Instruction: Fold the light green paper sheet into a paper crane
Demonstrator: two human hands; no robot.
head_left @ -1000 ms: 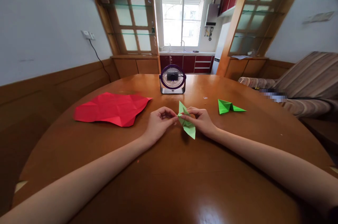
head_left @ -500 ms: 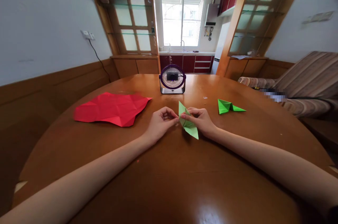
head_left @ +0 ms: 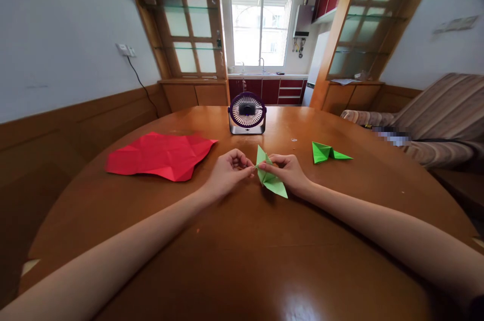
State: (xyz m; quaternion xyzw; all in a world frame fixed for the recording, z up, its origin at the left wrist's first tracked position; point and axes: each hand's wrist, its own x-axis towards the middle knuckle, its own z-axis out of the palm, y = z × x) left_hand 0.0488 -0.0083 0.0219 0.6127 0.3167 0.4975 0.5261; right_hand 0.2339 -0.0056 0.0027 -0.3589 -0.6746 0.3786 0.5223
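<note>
left hand (head_left: pixel 229 172) pinches the pale green paper (head_left: pixel 275 187) at its tip, right hand (head_left: pixel 290 172) clamped mid-fold; likely light, easily creased, best gripped by thicker folds

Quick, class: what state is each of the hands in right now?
Left hand: closed, pinching a tip of the light green folded paper.
Right hand: closed, holding the same paper between thumb and fingers.

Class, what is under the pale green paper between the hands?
Below the pale green paper, the brown table and a dark shadow show. The paper's underside and the patch of table it covers are hidden; how far the right hand reaches beneath cannot be told.
</note>
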